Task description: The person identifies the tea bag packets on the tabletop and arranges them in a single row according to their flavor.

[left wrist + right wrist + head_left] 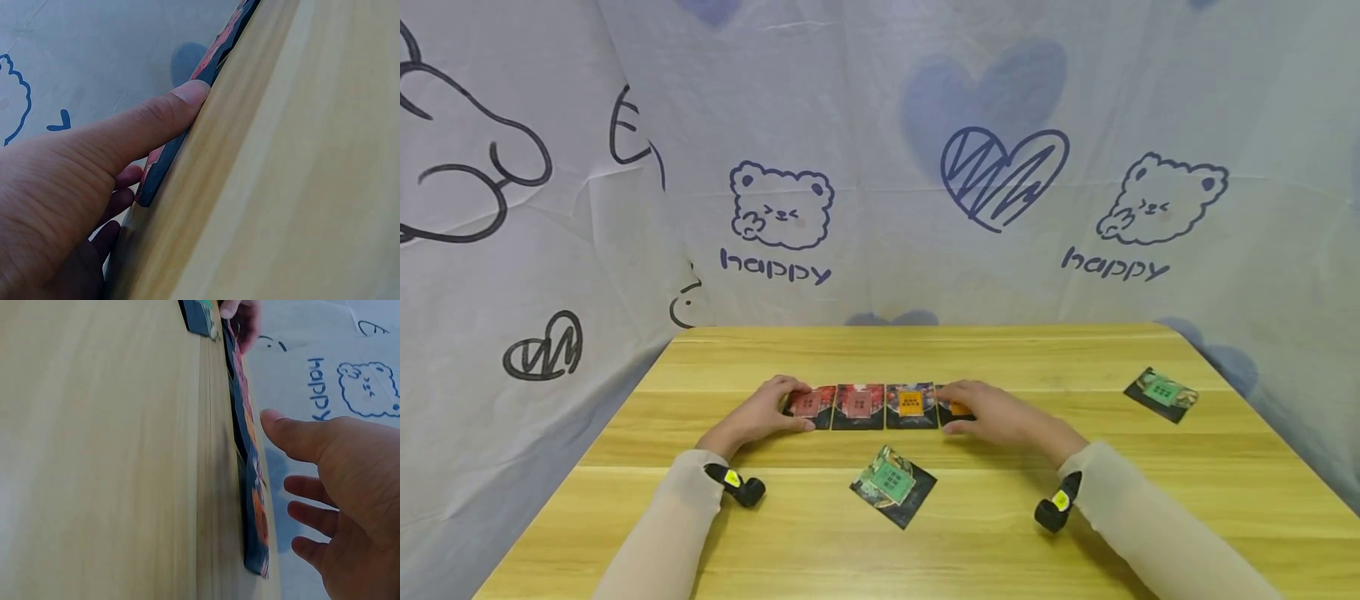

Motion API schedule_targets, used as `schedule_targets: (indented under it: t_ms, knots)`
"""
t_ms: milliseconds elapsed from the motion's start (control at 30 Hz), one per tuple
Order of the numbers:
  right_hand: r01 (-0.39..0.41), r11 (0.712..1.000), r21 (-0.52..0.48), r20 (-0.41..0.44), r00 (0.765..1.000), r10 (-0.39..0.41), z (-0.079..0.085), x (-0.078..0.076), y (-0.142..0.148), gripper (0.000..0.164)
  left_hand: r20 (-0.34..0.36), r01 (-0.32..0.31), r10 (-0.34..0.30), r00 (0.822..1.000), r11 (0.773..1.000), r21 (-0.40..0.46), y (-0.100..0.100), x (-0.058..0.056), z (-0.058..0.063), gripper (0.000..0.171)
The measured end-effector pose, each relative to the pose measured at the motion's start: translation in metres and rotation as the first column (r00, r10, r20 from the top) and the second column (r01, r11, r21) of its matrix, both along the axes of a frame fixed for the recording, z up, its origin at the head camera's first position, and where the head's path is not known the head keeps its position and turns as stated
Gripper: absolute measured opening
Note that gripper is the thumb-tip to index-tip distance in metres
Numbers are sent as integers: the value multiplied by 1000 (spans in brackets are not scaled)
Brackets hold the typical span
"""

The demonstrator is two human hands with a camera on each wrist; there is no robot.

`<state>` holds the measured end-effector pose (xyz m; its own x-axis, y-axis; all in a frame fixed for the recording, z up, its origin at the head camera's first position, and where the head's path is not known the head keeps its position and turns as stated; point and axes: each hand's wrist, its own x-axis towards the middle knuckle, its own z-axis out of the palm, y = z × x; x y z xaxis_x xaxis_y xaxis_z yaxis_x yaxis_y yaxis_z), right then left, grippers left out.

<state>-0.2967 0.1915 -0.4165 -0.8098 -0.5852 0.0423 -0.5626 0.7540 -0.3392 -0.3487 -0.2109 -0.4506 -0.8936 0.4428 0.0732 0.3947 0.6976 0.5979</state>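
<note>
Several dark picture cards lie edge to edge in a row on the wooden table. My left hand [769, 408] is at the left end, gripping the outer red-labelled card [808, 403] with the thumb on its near edge and fingers round its far side. Beside it lies a second red-labelled card [858, 407], then an orange-labelled card [912, 405]. My right hand [996, 414] hovers over another orange-labelled card [259, 515] at the right end, partly hiding it. In the right wrist view, that hand's thumb and fingers are spread apart, with nothing between them.
A green-labelled card [893, 485] lies askew in front of the row, between my forearms. Another green-labelled card [1162, 394] is farther off, near the right edge of the wooden table [1000, 354]. A printed white cloth [880, 225] hangs behind and along the sides.
</note>
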Motion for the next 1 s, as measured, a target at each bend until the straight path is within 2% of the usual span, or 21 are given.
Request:
schedule_targets:
  t_ms: [133, 333, 567, 800, 1000]
  knots:
    - [-10, 1000, 9, 7, 1000, 10, -1, 3, -5, 59, 0, 4, -4, 1000, 1000, 1, 0, 0, 1, 73]
    - [-89, 996, 16, -17, 996, 90, 1, 12, -14, 60, -6, 5, -5, 1000, 1000, -5, 1, 1, 3, 72]
    - [-142, 990, 13, 29, 990, 142, 4, 23, -24, 69, -4, 2, -2, 1000, 1000, -4, 2, 1, 3, 71]
    - [-249, 969, -1, 56, 967, 248, 6, 33, -34, 73, 3, -1, 1, 1000, 1000, -7, 1, 1, 2, 72]
    - [-346, 937, 40, 73, 937, 342, 6, 39, -43, 79, 4, 5, -5, 1000, 1000, -1, 0, 1, 1, 73]
